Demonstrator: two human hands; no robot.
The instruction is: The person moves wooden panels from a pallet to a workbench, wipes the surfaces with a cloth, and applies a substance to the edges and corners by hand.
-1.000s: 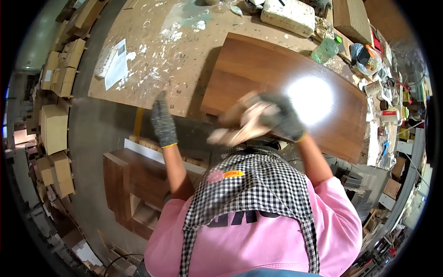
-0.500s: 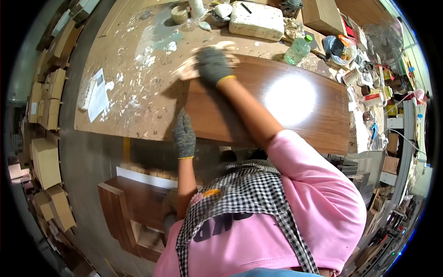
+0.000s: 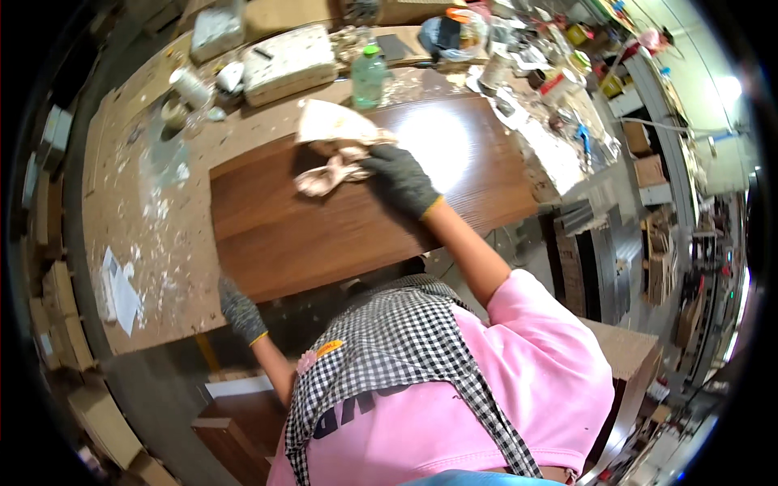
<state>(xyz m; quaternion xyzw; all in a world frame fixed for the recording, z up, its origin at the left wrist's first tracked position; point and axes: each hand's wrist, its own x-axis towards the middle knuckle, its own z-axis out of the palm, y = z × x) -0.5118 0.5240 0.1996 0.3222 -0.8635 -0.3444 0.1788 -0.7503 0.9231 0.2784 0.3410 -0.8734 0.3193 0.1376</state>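
A dark brown wood-grain panel (image 3: 324,235) lies flat on the worktable, with a bright light reflected on its surface. My right hand (image 3: 401,180), in a grey knit glove, grips a crumpled cream cloth (image 3: 336,134) over the panel's far half. Part of that cloth hangs loose to the left of the fingers. At the panel's near left corner rests my left hand (image 3: 237,309), gloved too; its fingers lie along the edge, holding nothing that I can see.
A paint-spattered worktable (image 3: 121,219) carries the panel. Along its far side stand a white foam block (image 3: 290,65), a clear green-capped bottle (image 3: 369,79) and a white container (image 3: 190,87). Paper (image 3: 121,296) lies at the left. Clutter fills the far right, including a blue tool (image 3: 583,139).
My right hand has swept the cloth from beyond the panel's left end rightward onto its surface. The view has turned and shifted; my left hand stays at the near left corner.
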